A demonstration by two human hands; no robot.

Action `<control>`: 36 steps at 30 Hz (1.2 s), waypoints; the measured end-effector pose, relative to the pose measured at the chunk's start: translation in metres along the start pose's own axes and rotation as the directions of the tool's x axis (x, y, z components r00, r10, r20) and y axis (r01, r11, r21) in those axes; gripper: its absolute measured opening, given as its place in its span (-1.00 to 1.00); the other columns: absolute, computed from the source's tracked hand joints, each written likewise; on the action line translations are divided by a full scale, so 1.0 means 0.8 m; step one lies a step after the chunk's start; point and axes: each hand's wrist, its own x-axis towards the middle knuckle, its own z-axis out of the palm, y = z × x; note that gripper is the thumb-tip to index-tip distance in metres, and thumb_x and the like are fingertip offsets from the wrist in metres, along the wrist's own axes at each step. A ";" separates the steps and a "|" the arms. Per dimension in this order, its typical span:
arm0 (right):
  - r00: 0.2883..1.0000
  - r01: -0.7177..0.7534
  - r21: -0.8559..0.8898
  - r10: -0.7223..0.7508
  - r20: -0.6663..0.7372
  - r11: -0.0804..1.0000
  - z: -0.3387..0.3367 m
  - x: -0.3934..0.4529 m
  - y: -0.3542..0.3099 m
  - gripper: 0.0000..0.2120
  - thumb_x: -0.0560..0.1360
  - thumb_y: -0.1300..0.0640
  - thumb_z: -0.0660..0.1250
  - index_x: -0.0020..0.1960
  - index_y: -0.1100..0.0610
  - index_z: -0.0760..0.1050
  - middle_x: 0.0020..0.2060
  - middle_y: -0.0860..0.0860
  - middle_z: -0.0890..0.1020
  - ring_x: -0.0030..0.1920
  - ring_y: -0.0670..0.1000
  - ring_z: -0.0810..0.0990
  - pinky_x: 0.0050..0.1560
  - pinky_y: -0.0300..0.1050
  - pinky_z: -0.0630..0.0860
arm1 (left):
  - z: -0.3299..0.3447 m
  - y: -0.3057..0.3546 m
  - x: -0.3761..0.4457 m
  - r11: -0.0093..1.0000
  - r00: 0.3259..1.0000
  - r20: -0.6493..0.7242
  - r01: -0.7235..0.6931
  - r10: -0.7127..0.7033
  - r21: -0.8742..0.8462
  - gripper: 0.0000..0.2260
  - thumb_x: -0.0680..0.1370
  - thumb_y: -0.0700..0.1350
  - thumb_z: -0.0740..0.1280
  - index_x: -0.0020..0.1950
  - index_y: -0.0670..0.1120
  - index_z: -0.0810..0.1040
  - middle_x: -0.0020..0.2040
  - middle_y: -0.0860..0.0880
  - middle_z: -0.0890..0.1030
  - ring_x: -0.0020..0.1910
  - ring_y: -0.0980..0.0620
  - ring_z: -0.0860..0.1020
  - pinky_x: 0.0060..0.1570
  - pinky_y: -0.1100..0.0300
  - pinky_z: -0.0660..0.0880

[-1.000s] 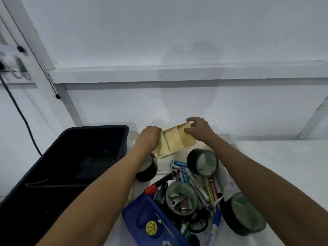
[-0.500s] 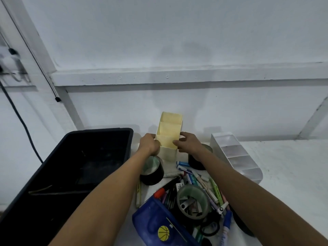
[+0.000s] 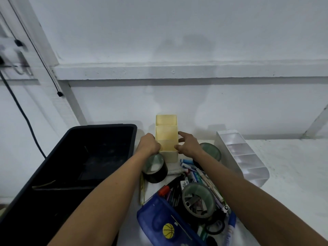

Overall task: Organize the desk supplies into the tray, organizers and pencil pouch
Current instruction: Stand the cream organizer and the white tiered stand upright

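- Since half a second ago the right hand [image 3: 189, 145] has loosened: fingers spread, thumb and forefinger just off the right wall of the cream organizer [image 3: 166, 137], barely touching if at all. A second ago that organizer was tipped between both hands; it stands upright now, near the wall.
- Left hand [image 3: 148, 144] curled against the organizer's left wall, fingers closed on its edge.
- Organizer sits between the two hands; three compartments show, all bare.
- Left of the left hand: black tray [image 3: 92, 157], dark inside.
- Just under the left wrist: black tape roll [image 3: 156, 168], on its side.
- Right of the right hand: second tape roll [image 3: 210, 153], then the clear organizer [image 3: 243, 157], well apart from the cream one.
- Below the right forearm: heap of pens and markers [image 3: 193, 176], a tape roll with clips inside [image 3: 197, 200].
- Nearest the camera, between the forearms: blue pencil pouch [image 3: 165, 222] with a basketball print.
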 end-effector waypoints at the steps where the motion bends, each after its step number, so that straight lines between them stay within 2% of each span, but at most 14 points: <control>1: 1.000 -0.003 0.017 0.003 -0.009 1.000 0.003 -0.001 0.000 -0.35 0.44 0.22 0.42 0.47 0.08 0.26 0.20 0.14 0.56 0.05 0.15 0.61 0.07 0.10 0.61 | -0.001 -0.002 0.000 1.000 1.000 0.000 0.003 -0.003 0.000 -0.95 0.44 -0.26 0.28 -0.22 -0.19 0.51 -0.20 -0.14 0.58 -0.34 -0.01 0.51 -0.47 0.22 0.37; 5: 0.999 -0.010 0.043 0.011 -0.037 0.999 0.011 -0.004 0.002 -0.37 0.45 0.20 0.43 0.46 0.07 0.28 0.19 0.13 0.58 0.06 0.17 0.61 0.15 0.12 0.56 | -0.005 -0.010 -0.002 1.000 1.000 0.011 -0.006 0.006 -0.003 -0.96 0.44 -0.24 0.31 -0.18 -0.21 0.53 -0.19 -0.15 0.59 -0.32 -0.03 0.54 -0.44 0.22 0.41; 8: 0.997 0.020 -0.013 -0.021 -0.079 1.000 0.008 -0.012 -0.001 -0.41 0.44 0.15 0.44 0.43 0.10 0.34 0.16 0.13 0.60 0.08 0.13 0.60 0.18 -0.09 0.50 | -0.008 -0.006 -0.010 0.999 0.999 -0.018 -0.028 0.027 -0.026 -0.89 0.46 -0.15 0.33 -0.12 -0.20 0.52 -0.15 -0.14 0.59 -0.31 -0.01 0.54 -0.43 0.22 0.42; 10: 0.991 0.066 -0.052 -0.072 -0.116 0.996 -0.002 -0.021 -0.008 -0.44 0.44 0.11 0.44 0.40 0.11 0.38 0.14 0.13 0.61 0.13 0.09 0.58 0.15 -0.15 0.45 | -0.013 0.007 -0.019 0.997 0.992 -0.099 -0.083 0.083 0.007 -0.85 0.47 -0.10 0.33 -0.10 -0.18 0.50 -0.13 -0.13 0.58 -0.27 -0.02 0.54 -0.38 0.19 0.45; 13: 0.978 0.114 -0.022 -0.116 -0.174 0.993 -0.032 -0.037 -0.019 -0.51 0.44 0.11 0.43 0.34 0.10 0.44 0.10 0.12 0.62 0.02 0.08 0.62 0.12 -0.03 0.54 | -0.020 0.037 -0.032 0.973 0.952 -0.222 -0.184 0.212 0.138 -0.72 0.52 -0.04 0.29 0.12 -0.20 0.50 0.07 -0.17 0.56 0.00 -0.13 0.55 -0.10 0.07 0.50; 14: 0.974 0.120 -0.003 -0.118 -0.195 0.993 -0.048 -0.044 -0.020 -0.53 0.44 0.12 0.43 0.32 0.10 0.45 0.08 0.11 0.62 -0.03 0.06 0.63 0.06 -0.06 0.56 | -0.018 0.050 -0.036 0.965 0.940 -0.235 -0.219 0.249 0.145 -0.65 0.54 -0.02 0.28 0.22 -0.23 0.48 0.15 -0.19 0.54 0.12 -0.15 0.52 0.02 0.04 0.48; 16: 0.961 0.126 -0.012 -0.126 -0.246 0.992 -0.081 -0.059 -0.018 -0.58 0.44 0.14 0.43 0.28 0.10 0.49 0.05 0.08 0.62 -0.10 0.02 0.62 -0.02 -0.18 0.52 | -0.009 0.076 -0.042 0.948 0.927 -0.201 -0.304 0.317 0.094 -0.56 0.55 -0.01 0.29 0.34 -0.24 0.43 0.29 -0.20 0.51 0.27 -0.16 0.46 0.19 0.05 0.41; 18: 0.943 0.106 -0.046 -0.115 -0.312 0.993 -0.119 -0.076 -0.003 -0.63 0.43 0.17 0.42 0.24 0.12 0.52 0.04 0.09 0.63 -0.10 0.05 0.63 -0.01 -0.23 0.48 | 0.009 0.107 -0.046 0.920 0.909 -0.139 -0.390 0.392 0.043 -0.53 0.55 0.00 0.31 0.38 -0.22 0.43 0.33 -0.17 0.50 0.32 -0.13 0.43 0.27 0.10 0.35; 22: 0.928 -0.070 -0.143 0.012 -0.372 0.987 -0.191 -0.115 0.054 -0.61 0.43 0.18 0.40 0.25 0.15 0.50 0.16 0.13 0.59 0.11 0.07 0.57 0.07 -0.24 0.39 | 0.055 0.169 -0.060 0.873 0.873 0.016 -0.487 0.487 -0.016 -0.55 0.55 -0.01 0.32 0.39 -0.18 0.44 0.34 -0.14 0.49 0.33 -0.10 0.43 0.27 0.14 0.34; 26: 0.925 -0.274 -0.143 0.220 -0.311 0.951 -0.237 -0.150 0.111 -0.48 0.44 0.07 0.43 0.35 0.14 0.41 0.26 0.14 0.51 0.22 0.08 0.52 0.08 -0.20 0.39 | 0.106 0.208 -0.070 0.823 0.809 0.187 -0.568 0.557 0.008 -0.56 0.55 -0.06 0.31 0.41 -0.15 0.42 0.37 -0.14 0.46 0.35 -0.09 0.41 0.26 0.17 0.34; 29: 0.915 -0.388 -0.079 0.374 -0.154 0.918 -0.248 -0.163 0.138 -0.46 0.47 -0.04 0.39 0.36 0.17 0.39 0.20 0.15 0.54 0.01 0.08 0.57 -0.07 -0.11 0.53 | 0.132 0.218 -0.065 0.802 0.797 0.241 -0.589 0.555 0.098 -0.56 0.58 -0.08 0.26 0.44 -0.17 0.37 0.40 -0.15 0.42 0.37 -0.11 0.39 0.26 0.16 0.33; 32: 0.905 -0.425 -0.016 0.424 -0.015 0.905 -0.245 -0.170 0.144 -0.56 0.54 -0.04 0.27 0.32 0.20 0.44 0.15 0.14 0.56 -0.08 0.08 0.59 -0.19 -0.10 0.60 | 0.145 0.220 -0.056 0.803 0.812 0.252 -0.572 0.526 0.165 -0.70 0.57 -0.11 0.23 0.28 -0.17 0.44 0.27 -0.14 0.48 0.23 -0.09 0.45 0.06 0.16 0.34; 34: 0.909 -0.412 0.042 0.414 -0.048 0.910 -0.239 -0.167 0.147 -0.64 0.55 0.04 0.24 0.25 0.22 0.50 0.07 0.16 0.59 -0.11 0.10 0.59 -0.22 -0.10 0.60 | 0.148 0.220 -0.053 0.803 0.814 0.262 -0.569 0.519 0.177 -0.71 0.57 -0.12 0.24 0.26 -0.18 0.46 0.27 -0.14 0.48 0.24 -0.08 0.44 0.10 0.16 0.34; 36: 0.915 -0.368 0.031 0.368 -0.163 0.929 -0.233 -0.161 0.146 -0.74 0.52 0.13 0.23 0.00 0.31 0.57 -0.19 0.15 0.56 -0.24 0.10 0.52 -0.30 -0.13 0.53 | 0.148 0.223 -0.055 0.820 0.823 0.246 -0.554 0.512 0.147 -0.61 0.57 -0.12 0.25 0.37 -0.20 0.42 0.37 -0.15 0.44 0.34 -0.10 0.40 0.22 0.17 0.33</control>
